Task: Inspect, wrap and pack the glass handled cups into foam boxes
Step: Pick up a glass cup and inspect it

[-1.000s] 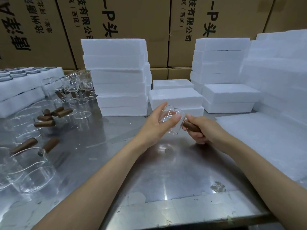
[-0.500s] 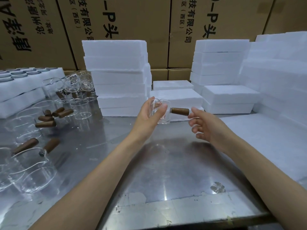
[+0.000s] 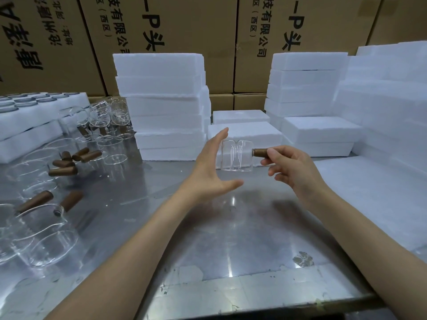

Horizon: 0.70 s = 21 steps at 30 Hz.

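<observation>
A clear glass cup (image 3: 236,155) with a brown wooden handle (image 3: 260,152) hangs upright in the air above the steel table (image 3: 231,227). My right hand (image 3: 292,168) pinches the handle between thumb and fingers. My left hand (image 3: 213,167) is beside the cup on its left, fingers straight and spread, thumb below, not touching the glass. More handled glass cups (image 3: 46,229) lie and stand in a crowd on the table's left side. White foam boxes (image 3: 161,105) are stacked behind the cup.
Further foam box stacks (image 3: 307,84) rise at the back right, with low boxes (image 3: 321,139) in front. A white foam sheet (image 3: 374,195) covers the table's right side. Foam trays holding glasses (image 3: 25,116) sit far left. Cardboard cartons (image 3: 184,31) wall the back.
My left hand has let go of the cup body and spread open beside it. My right hand has taken the handle in a pinch and now holds the cup alone, upright.
</observation>
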{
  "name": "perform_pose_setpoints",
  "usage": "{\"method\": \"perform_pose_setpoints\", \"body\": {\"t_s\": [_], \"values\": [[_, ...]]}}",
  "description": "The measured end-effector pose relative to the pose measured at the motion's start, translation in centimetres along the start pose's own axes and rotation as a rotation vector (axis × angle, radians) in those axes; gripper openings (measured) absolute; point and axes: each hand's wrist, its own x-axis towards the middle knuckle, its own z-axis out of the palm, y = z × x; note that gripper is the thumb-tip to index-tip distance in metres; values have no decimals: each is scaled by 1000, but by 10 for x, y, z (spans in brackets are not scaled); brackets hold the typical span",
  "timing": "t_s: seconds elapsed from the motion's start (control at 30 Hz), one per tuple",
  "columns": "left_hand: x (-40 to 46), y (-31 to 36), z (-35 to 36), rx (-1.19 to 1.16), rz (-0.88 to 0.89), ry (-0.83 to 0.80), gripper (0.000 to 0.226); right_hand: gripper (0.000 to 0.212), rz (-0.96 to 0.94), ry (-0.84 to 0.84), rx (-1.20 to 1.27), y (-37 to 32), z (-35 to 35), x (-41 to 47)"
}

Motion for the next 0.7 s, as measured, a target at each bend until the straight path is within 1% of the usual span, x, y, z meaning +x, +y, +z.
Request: {"method": "perform_pose_setpoints", "body": {"t_s": [0.1,0.17,0.27,0.33,0.43,0.47,0.53,0.6,0.7], "values": [[3,-2,-3,110,84,91,81,16,7,-9,16,-1,-2,0],[4,-2,-4,133,103,136,71,17,29,-42,31,-1,-3,0],[3,-3,-3,122,101,166,65,20,47,-80,77,-2,-4,-1],[4,-2,-3,99,87,183,66,30,60,-113,112,-2,-3,-2],[5,1,-2,70,85,212,65,58,103,-193,90,1,3,-3],[4,2,-1,64,91,218,64,65,116,-220,73,2,5,-3],[3,6,0,61,108,223,64,71,124,-262,40,5,9,-4],[2,10,2,67,125,223,66,69,98,-285,6,7,11,-5],[1,15,5,65,125,218,73,48,95,-314,66,6,9,-5]]}}
